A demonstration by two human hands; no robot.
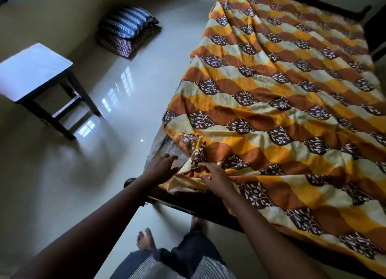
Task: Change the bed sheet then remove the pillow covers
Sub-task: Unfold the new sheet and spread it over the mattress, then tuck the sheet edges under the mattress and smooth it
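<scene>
The floor (146, 86) is pale, glossy tile reflecting window light in several patches. A dark wooden bed frame (200, 203) stands at the right, its near edge and a rounded corner post visible below the bedding. The bed sheet (282, 94), patterned in wavy bands of orange, rust and cream with brown leaf-print motifs, covers nearly the whole bed and lies wrinkled, with long creases running toward the near left corner. At that corner the sheet is bunched and pulled back, exposing a patch of the mattress (165, 149) with a pale, shiny surface. Two pillows (127, 32), one in blue stripes lying on top of a darker patterned one, are stacked on the floor against the wall at upper left, well apart from the bed. A dark-legged stool with a white top (33, 69) stands near the left wall. The left hand (161, 166) reaches forward with fingers spread and extended, open, over the exposed mattress corner just beside the bunched fabric; whether it touches the surface cannot be determined. The right hand (215, 175) rests on the gathered sheet at the corner, fingers curled down into the folds, gripping the fabric. Both forearms are bare and extended. The person's bare feet (146, 239) stand on the tile beside the frame.
</scene>
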